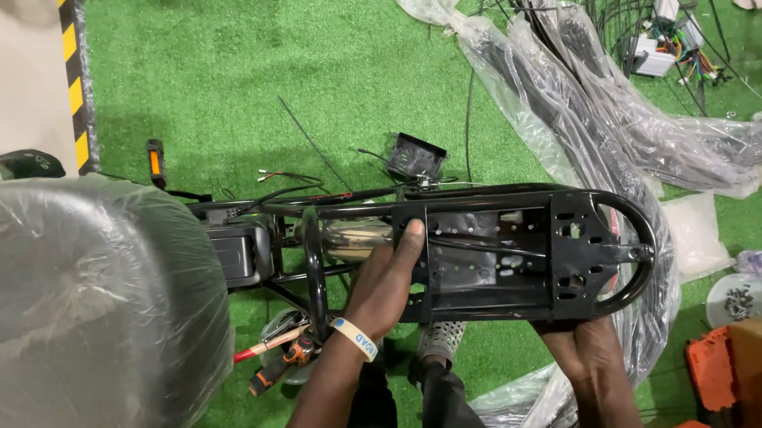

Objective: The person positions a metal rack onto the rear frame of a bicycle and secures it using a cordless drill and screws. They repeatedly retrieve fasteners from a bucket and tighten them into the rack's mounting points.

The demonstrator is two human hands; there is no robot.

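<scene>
**Rear rack held at two points**

Over the green turf floor (pixel 234 53), a black rear rack (pixel 517 246) lies level behind a plastic-wrapped seat (pixel 78 295). Left hand (pixel 385 278) rests spread flat on the rack's deck, fingers extended. Right hand (pixel 593 347) grips the rack's near rail from below, fingers curled under. Hand tools (pixel 281 351) lie beneath; bagged black parts (pixel 574 103) are heaped beyond.
</scene>
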